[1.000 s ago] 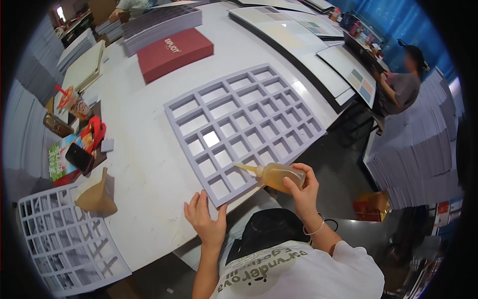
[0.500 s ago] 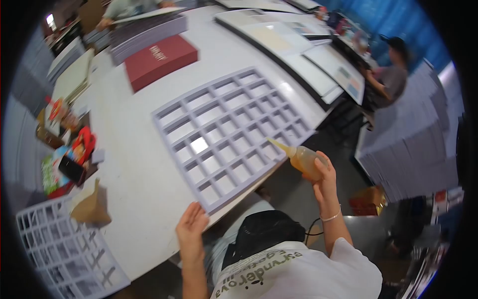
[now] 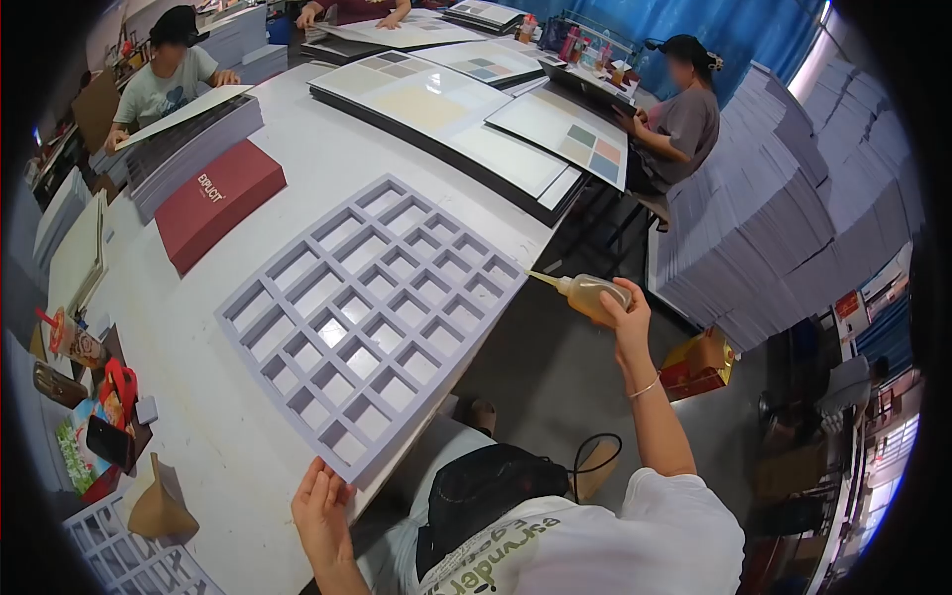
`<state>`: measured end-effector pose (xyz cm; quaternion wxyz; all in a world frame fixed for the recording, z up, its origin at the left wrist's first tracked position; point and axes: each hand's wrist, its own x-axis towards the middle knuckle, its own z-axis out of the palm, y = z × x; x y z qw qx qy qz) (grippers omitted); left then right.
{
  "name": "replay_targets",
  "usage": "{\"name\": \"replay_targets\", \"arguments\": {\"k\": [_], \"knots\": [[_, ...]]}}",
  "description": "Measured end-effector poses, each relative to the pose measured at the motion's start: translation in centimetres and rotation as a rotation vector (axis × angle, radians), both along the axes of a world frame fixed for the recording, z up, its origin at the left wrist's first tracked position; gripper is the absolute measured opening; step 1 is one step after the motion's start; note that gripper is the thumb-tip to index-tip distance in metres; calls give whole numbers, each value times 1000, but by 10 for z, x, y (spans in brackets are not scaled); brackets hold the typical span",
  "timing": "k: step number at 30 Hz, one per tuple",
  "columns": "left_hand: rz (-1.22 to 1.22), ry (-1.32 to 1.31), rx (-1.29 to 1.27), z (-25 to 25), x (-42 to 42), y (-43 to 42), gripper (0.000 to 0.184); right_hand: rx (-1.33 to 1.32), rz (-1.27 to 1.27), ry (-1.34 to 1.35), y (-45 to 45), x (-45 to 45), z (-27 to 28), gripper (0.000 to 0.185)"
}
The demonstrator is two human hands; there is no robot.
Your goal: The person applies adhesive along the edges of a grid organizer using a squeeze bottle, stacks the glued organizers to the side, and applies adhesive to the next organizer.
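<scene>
A pale grey grid tray (image 3: 395, 418) with many square and oblong compartments lies on the white table, one side along the table's edge. In my right hand (image 3: 630, 322) is a squeeze bottle (image 3: 590, 299) of amber liquid, held tilted beyond the table edge. Its thin yellowish nozzle points left, with the tip at the tray's right corner; whether it touches cannot be told. My left hand (image 3: 322, 516) is at the tray's near corner, fingers stretched out and fingertips against or just beside it. Nothing is visible in that hand.
A dark red box (image 3: 218, 203) stands beyond the tray. Large sample boards (image 3: 426, 94) lie at the back. A brown cone-shaped piece (image 3: 159, 506), a phone (image 3: 109, 441) and another grid (image 3: 109, 545) are at left. Co-workers sit around the table; paper stacks (image 3: 744, 198) rise at right.
The view has swung right, so the tray appears further left. The nozzle has gone from above the front compartments to the right corner. My left hand remains near the tray's near corner.
</scene>
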<state>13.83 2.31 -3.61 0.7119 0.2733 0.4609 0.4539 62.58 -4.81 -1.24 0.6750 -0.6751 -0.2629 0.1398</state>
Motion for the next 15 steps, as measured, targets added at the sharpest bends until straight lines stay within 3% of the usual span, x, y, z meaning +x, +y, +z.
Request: {"name": "replay_targets", "arguments": {"k": [6, 15], "knots": [[6, 15, -4, 3, 4, -1, 57, -7, 61, 12, -6, -12, -3, 44], [-10, -28, -5, 2, 2, 1, 56, -51, 221, 63, -22, -106, 2, 40]]}}
